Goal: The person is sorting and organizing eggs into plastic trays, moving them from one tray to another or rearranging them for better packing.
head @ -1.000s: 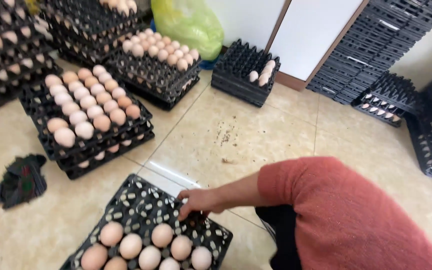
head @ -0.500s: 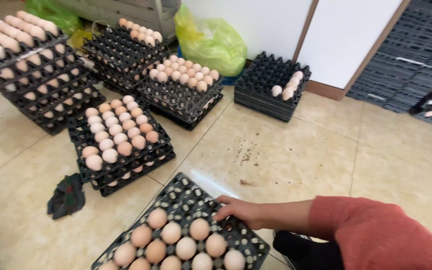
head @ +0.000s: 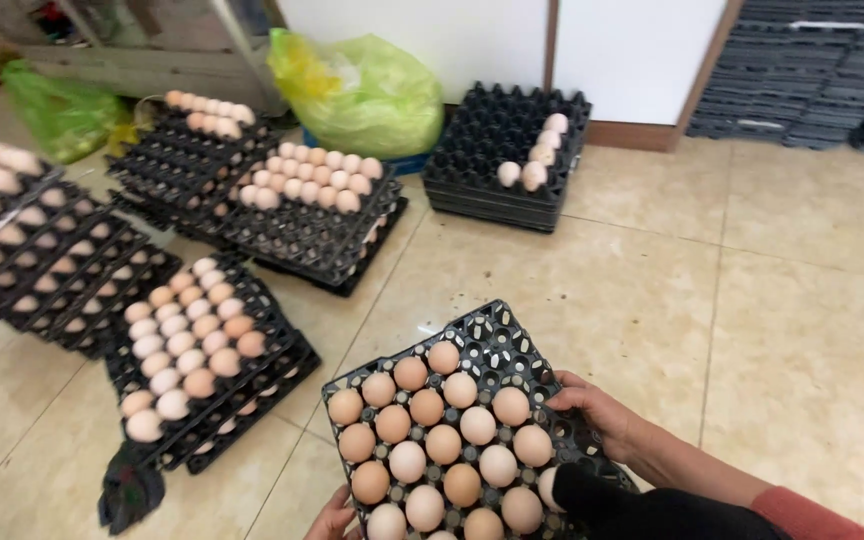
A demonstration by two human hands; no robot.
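At about 9 o'clock, stacks of black plastic egg trays (head: 42, 260) filled with pale eggs crowd the tiled floor (head: 752, 300), and a dark crumpled rag (head: 130, 490) lies near 7 o'clock. A nearer stack of loaded trays (head: 202, 370) sits just left of the thing in hand, close enough to catch its corner. At 6 o'clock is the black moulded plastic egg tray part-filled with brown and cream eggs (head: 487, 345), seemingly held between both hands just above the floor. The left hand (head: 332, 520) shows only at its lower left edge, and I cannot tell how it grips. The right hand (head: 602, 415) is closed over the right rim, fingers (head: 572, 395) curled onto it. It will likely be heavy, a little flexible, its eggs fragile and loose in their cups; opposite rims are the sensible holds, kept level. At 12 o'clock sit a green plastic bag (head: 372, 95) and a nearly empty tray stack (head: 502, 150); at 2 o'clock, stacked empty trays (head: 802, 70).
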